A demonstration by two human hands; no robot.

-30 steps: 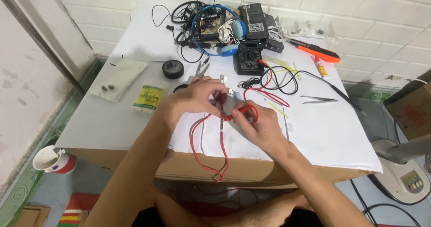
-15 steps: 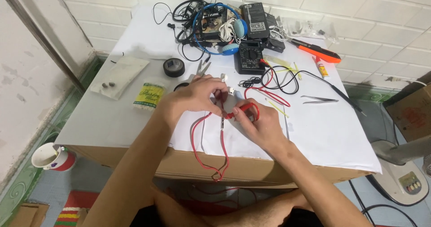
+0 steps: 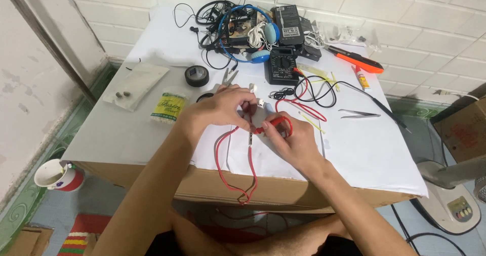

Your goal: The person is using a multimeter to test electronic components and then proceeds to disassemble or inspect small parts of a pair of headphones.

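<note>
My left hand (image 3: 220,109) and my right hand (image 3: 288,139) meet over the white sheet (image 3: 354,149) on the low table, both pinching a red earphone cable (image 3: 223,160). The cable loops down from my fingers and hangs past the table's front edge. White earbuds (image 3: 255,96) stick out just above my left fingers. A red loop of the cable curls around my right fingers. The exact grip points are hidden by my fingers.
Behind my hands lie a black multimeter (image 3: 282,66) with red and black leads, a roll of black tape (image 3: 196,75), small pliers (image 3: 229,76), tweezers (image 3: 359,114), an orange tool (image 3: 357,61) and a tangle of headphones and cables (image 3: 238,25). A cup (image 3: 55,176) stands on the floor at left.
My hands have stayed together on the cable with only slight finger shifts. The view has barely moved.
</note>
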